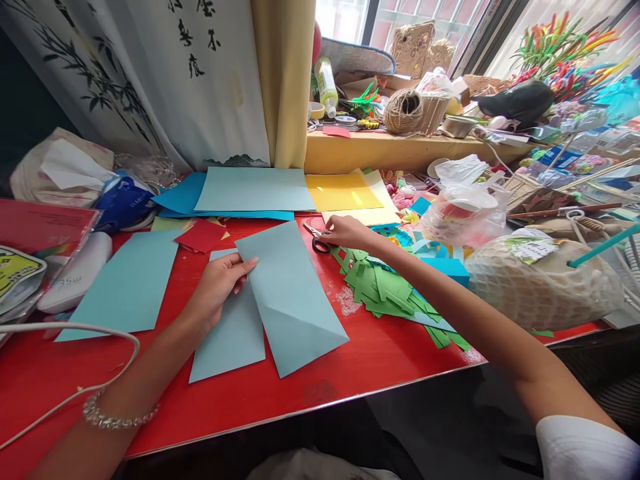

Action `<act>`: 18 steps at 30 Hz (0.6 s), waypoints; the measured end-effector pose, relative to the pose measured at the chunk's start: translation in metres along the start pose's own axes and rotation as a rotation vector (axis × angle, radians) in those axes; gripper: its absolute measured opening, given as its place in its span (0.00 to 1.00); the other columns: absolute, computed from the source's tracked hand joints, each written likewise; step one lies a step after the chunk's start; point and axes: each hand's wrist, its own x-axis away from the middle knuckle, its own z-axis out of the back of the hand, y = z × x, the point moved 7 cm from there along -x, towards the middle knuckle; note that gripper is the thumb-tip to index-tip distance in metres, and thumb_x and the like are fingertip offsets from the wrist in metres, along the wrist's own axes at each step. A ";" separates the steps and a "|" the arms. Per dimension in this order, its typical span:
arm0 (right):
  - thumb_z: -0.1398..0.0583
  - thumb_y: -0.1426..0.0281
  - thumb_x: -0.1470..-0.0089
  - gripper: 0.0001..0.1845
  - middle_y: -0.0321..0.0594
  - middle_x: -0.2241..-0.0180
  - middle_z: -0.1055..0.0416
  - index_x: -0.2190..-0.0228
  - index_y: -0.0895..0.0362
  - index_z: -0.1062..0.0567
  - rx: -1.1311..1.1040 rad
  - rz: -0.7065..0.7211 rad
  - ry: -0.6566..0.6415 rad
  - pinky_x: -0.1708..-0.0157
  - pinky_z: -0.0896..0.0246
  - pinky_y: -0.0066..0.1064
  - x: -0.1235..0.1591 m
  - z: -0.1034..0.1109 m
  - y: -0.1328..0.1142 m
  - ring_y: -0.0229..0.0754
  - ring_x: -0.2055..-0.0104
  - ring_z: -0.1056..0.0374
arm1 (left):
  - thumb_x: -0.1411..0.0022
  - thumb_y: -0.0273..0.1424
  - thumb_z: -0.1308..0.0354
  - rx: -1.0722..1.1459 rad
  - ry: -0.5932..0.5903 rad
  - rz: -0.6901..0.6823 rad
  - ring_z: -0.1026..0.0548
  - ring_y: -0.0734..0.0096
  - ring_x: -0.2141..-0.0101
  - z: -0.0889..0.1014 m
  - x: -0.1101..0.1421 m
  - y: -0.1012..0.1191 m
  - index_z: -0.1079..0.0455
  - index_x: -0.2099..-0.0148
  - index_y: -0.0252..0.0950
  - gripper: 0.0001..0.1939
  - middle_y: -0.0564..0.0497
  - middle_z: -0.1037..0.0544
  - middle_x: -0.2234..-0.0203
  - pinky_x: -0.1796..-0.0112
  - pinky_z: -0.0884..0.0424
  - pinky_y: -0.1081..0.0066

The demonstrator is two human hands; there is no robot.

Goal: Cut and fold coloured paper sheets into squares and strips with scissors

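Observation:
My left hand [219, 283] pinches the left edge of a folded light blue paper sheet [290, 293] that lies on the red table [320, 380]. A second light blue sheet [230, 337] lies under it. My right hand [345, 232] reaches across the table and closes on the black handles of a pair of scissors [316, 237], which rest on the table with the blades pointing left. A pile of green paper strips [383, 287] sits just right of the scissors.
Another light blue sheet [125, 287] lies at the left, with blue [255, 190] and yellow [345, 193] sheets at the back. A white cable [75, 328] crosses the front left. Plastic bags [463, 207], a netted bundle [540, 280] and craft clutter crowd the right and the windowsill.

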 end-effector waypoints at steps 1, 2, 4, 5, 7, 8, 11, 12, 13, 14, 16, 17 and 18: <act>0.40 0.64 0.52 0.15 0.48 0.68 0.28 0.64 0.61 0.29 -0.006 -0.007 0.000 0.75 0.51 0.29 -0.001 -0.001 0.000 0.46 0.67 0.35 | 0.53 0.40 0.37 -0.009 0.001 0.003 0.40 0.75 0.79 0.000 0.000 0.000 0.29 0.71 0.37 0.12 0.55 0.36 0.81 0.79 0.47 0.74; 0.39 0.64 0.53 0.15 0.49 0.68 0.28 0.65 0.61 0.29 -0.013 -0.016 0.002 0.75 0.51 0.30 -0.003 -0.002 -0.001 0.47 0.67 0.34 | 0.53 0.40 0.37 -0.017 -0.001 0.009 0.41 0.75 0.80 0.000 0.000 -0.001 0.30 0.72 0.38 0.12 0.57 0.38 0.83 0.79 0.48 0.74; 0.38 0.65 0.56 0.14 0.50 0.68 0.28 0.67 0.61 0.28 -0.035 -0.030 0.011 0.75 0.51 0.30 -0.006 -0.004 -0.002 0.48 0.66 0.34 | 0.53 0.40 0.38 -0.033 -0.002 0.020 0.43 0.75 0.81 0.001 0.000 -0.002 0.31 0.72 0.38 0.11 0.58 0.40 0.85 0.78 0.48 0.74; 0.37 0.67 0.57 0.12 0.50 0.69 0.28 0.68 0.61 0.28 -0.053 -0.034 0.016 0.74 0.50 0.31 -0.007 -0.005 -0.002 0.49 0.66 0.34 | 0.52 0.40 0.38 -0.039 0.000 0.023 0.43 0.75 0.81 0.001 0.000 -0.002 0.31 0.72 0.38 0.11 0.58 0.40 0.85 0.78 0.49 0.74; 0.37 0.69 0.58 0.09 0.49 0.71 0.29 0.71 0.61 0.27 -0.109 -0.034 0.025 0.73 0.49 0.31 -0.007 -0.005 -0.004 0.51 0.65 0.33 | 0.53 0.41 0.38 -0.042 0.004 0.019 0.43 0.75 0.82 0.002 0.000 -0.002 0.31 0.71 0.38 0.12 0.58 0.40 0.85 0.77 0.49 0.73; 0.38 0.70 0.58 0.09 0.48 0.72 0.29 0.71 0.61 0.27 -0.149 -0.031 0.027 0.73 0.48 0.32 -0.006 -0.004 -0.004 0.51 0.65 0.33 | 0.52 0.41 0.38 -0.040 0.004 0.016 0.43 0.75 0.82 0.002 -0.001 -0.001 0.30 0.70 0.38 0.12 0.58 0.40 0.86 0.78 0.49 0.73; 0.41 0.68 0.53 0.12 0.46 0.73 0.29 0.66 0.62 0.27 -0.327 -0.002 -0.007 0.72 0.42 0.33 0.004 0.000 -0.007 0.47 0.68 0.31 | 0.52 0.41 0.38 -0.021 0.005 0.008 0.44 0.76 0.83 0.003 -0.001 -0.001 0.31 0.69 0.38 0.12 0.59 0.41 0.86 0.78 0.50 0.73; 0.43 0.67 0.51 0.14 0.46 0.73 0.28 0.64 0.63 0.27 -0.396 0.017 -0.029 0.72 0.40 0.33 0.009 0.001 -0.008 0.45 0.69 0.30 | 0.51 0.41 0.39 -0.011 0.006 0.003 0.44 0.76 0.83 0.004 -0.001 -0.001 0.31 0.69 0.38 0.12 0.59 0.41 0.87 0.79 0.50 0.73; 0.45 0.66 0.48 0.15 0.46 0.71 0.28 0.62 0.62 0.28 -0.456 0.038 -0.047 0.71 0.37 0.32 0.015 0.002 -0.010 0.43 0.69 0.30 | 0.51 0.41 0.39 -0.001 0.010 -0.002 0.45 0.76 0.83 0.004 -0.001 0.000 0.31 0.69 0.38 0.12 0.59 0.41 0.87 0.79 0.50 0.73; 0.47 0.66 0.46 0.16 0.46 0.68 0.27 0.59 0.62 0.28 -0.528 0.064 -0.060 0.70 0.35 0.31 0.021 0.002 -0.012 0.41 0.68 0.29 | 0.50 0.41 0.39 0.005 0.015 -0.006 0.45 0.77 0.83 0.004 -0.001 0.000 0.31 0.69 0.38 0.12 0.59 0.41 0.87 0.79 0.50 0.74; 0.49 0.66 0.44 0.18 0.46 0.62 0.28 0.55 0.60 0.31 -0.718 0.115 -0.071 0.65 0.33 0.29 0.033 0.001 -0.016 0.38 0.64 0.29 | 0.49 0.41 0.40 -0.012 0.021 -0.016 0.44 0.76 0.84 0.005 -0.001 0.002 0.32 0.69 0.37 0.12 0.58 0.39 0.88 0.80 0.49 0.74; 0.49 0.66 0.44 0.19 0.46 0.61 0.29 0.54 0.60 0.32 -0.843 0.134 -0.076 0.62 0.33 0.28 0.038 0.000 -0.018 0.38 0.62 0.30 | 0.49 0.41 0.40 -0.036 0.023 -0.023 0.43 0.76 0.83 0.005 -0.001 0.003 0.32 0.70 0.37 0.12 0.58 0.39 0.87 0.80 0.49 0.74; 0.49 0.66 0.44 0.19 0.47 0.60 0.29 0.52 0.60 0.34 -0.966 0.146 -0.078 0.60 0.33 0.28 0.044 -0.002 -0.019 0.38 0.61 0.30 | 0.49 0.40 0.40 -0.070 0.023 -0.031 0.42 0.76 0.83 0.004 -0.001 0.004 0.32 0.70 0.37 0.12 0.57 0.37 0.87 0.81 0.48 0.74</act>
